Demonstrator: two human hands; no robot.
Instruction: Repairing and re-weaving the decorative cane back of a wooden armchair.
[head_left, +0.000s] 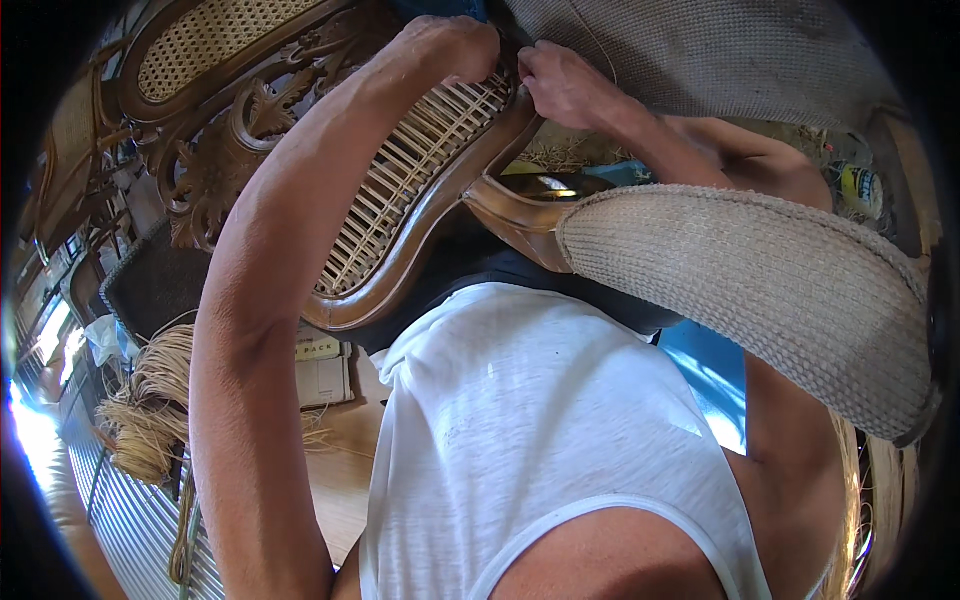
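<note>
A brown wooden chair frame (400, 300) with a curved rim lies across my lap. Pale cane strands (400, 180) run across its opening in close rows, crossed by others. My left hand (455, 48) is closed at the far end of this strand panel, over the frame. Its fingertips are turned away, so what it grips is hidden. Just right of it, my right hand (562, 88) is closed by the outer edge of the rim, fingers curled and pinched. Whatever lies between those fingers is too small to make out.
A woven armrest-like panel (740, 290) juts out at right, with a larger woven panel (700, 55) behind. Carved woodwork (240, 140) and a cane-backed frame (210, 45) stand at far left. A bundle of pale cane (150, 430) and a carton (322, 375) lie left.
</note>
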